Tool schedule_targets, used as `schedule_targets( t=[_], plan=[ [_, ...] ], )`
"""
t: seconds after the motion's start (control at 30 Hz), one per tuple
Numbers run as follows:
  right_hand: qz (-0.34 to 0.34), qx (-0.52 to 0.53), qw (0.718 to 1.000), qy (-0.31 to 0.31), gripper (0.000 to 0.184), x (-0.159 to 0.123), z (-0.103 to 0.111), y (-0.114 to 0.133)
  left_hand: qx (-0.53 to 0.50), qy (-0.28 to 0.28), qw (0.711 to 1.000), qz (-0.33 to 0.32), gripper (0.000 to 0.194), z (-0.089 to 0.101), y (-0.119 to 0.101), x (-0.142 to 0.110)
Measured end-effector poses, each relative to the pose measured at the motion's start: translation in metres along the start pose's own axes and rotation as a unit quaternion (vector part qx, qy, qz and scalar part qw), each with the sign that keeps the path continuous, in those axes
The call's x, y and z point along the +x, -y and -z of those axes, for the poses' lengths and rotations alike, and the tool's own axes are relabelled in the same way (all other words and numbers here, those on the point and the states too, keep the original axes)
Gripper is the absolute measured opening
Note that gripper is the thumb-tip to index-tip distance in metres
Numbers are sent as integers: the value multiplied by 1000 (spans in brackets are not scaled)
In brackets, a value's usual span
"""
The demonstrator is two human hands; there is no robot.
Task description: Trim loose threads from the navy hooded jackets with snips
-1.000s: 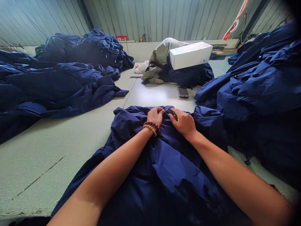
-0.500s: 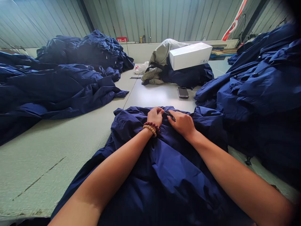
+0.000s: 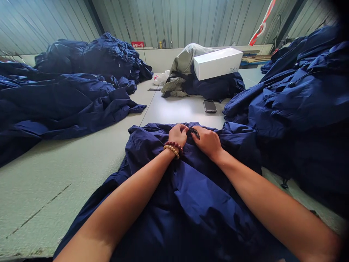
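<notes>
Inward slides the right hand [image 3: 207, 142], closing up on the left hand [image 3: 177, 135], and the two now sit almost knuckle to knuckle at the top of a navy jacket [image 3: 188, 196]! That jacket lies bunched on a pale green table [image 3: 54, 174], right under the person's forearms. Between the hands pokes a small black zip pull [image 3: 194, 132]. The right fingers are curled and clenched onto it, though the exact pinch is half hidden. The left fingers are curled closed on the navy fabric just beside it. Two bead bracelets [image 3: 173, 147], one dark red, one tan, ride the left wrist. Out past the hands, a phone [image 3: 209, 106] lies face up on the table. Behind it a white box [image 3: 218, 63] sits tilted on a heap of grey and navy garments [image 3: 185, 62], with a plastic bag [image 3: 161, 77] just beside. Big navy piles crowd in on both sides: one to the left [image 3: 54, 105], another behind it [image 3: 92, 54], and one to the right [image 3: 300, 105]. Way back, a red sign [image 3: 137, 44] on a corrugated wall [image 3: 177, 22]
</notes>
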State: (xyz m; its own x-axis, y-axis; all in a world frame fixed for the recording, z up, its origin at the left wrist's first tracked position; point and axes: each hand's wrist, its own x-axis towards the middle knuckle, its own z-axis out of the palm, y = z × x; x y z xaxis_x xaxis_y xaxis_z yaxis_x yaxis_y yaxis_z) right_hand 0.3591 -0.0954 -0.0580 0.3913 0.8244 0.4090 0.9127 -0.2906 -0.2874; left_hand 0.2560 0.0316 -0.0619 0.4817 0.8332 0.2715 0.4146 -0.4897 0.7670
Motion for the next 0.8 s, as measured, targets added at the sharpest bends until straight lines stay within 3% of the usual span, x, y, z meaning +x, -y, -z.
schedule_targets(
  t=[0.8],
  plan=[
    [-34, 73, 997, -21, 29, 3, -14, -8, 17, 23, 1000, 3, 10, 0, -5, -6]
  ],
)
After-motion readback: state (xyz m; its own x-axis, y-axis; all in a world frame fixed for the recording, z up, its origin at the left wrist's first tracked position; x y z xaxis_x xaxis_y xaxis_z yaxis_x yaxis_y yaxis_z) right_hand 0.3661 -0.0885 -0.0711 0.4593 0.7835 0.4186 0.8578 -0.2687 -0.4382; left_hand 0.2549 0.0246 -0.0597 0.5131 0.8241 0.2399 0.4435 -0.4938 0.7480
